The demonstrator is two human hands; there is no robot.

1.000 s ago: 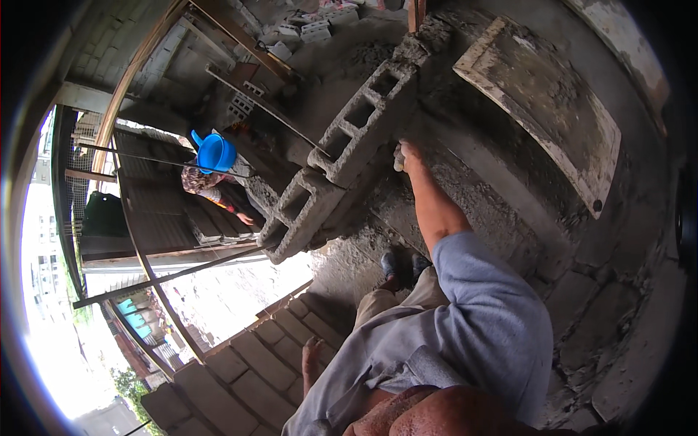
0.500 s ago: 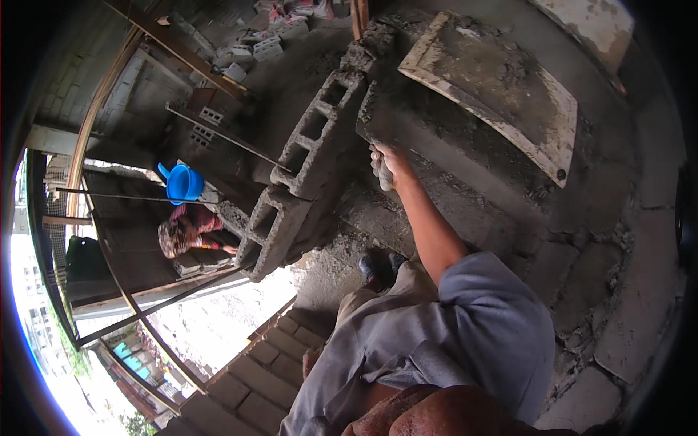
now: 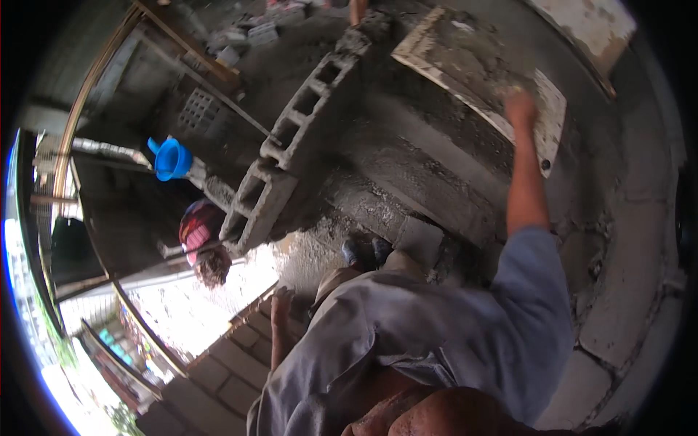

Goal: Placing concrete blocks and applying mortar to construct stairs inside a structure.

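Observation:
My right hand (image 3: 520,109) is closed over a low panel with pale edges (image 3: 550,120), which bears a spread of wet grey mortar (image 3: 472,62). The grip is around a trowel; its blade shows in the earlier view but is hidden or blurred now. Down at my left side, my left hand (image 3: 282,299) hangs beside a block wall, its fingers too blurred to read. Ahead of my feet, hollow concrete blocks (image 3: 297,115) stand end to end in a row, with another hollow block (image 3: 270,207) at the near end.
Another person (image 3: 203,243) bends down beyond the blocks at the left. Near them sits a blue dipper (image 3: 172,160). A long thin bar (image 3: 218,94) slants to the block row. One loose block (image 3: 419,240) lies by my feet, and a laid block wall (image 3: 243,363) runs along my left.
My right hand has swung right, from beside the block row to the mortar panel. My left hand has come into fuller view. The other person has bent lower.

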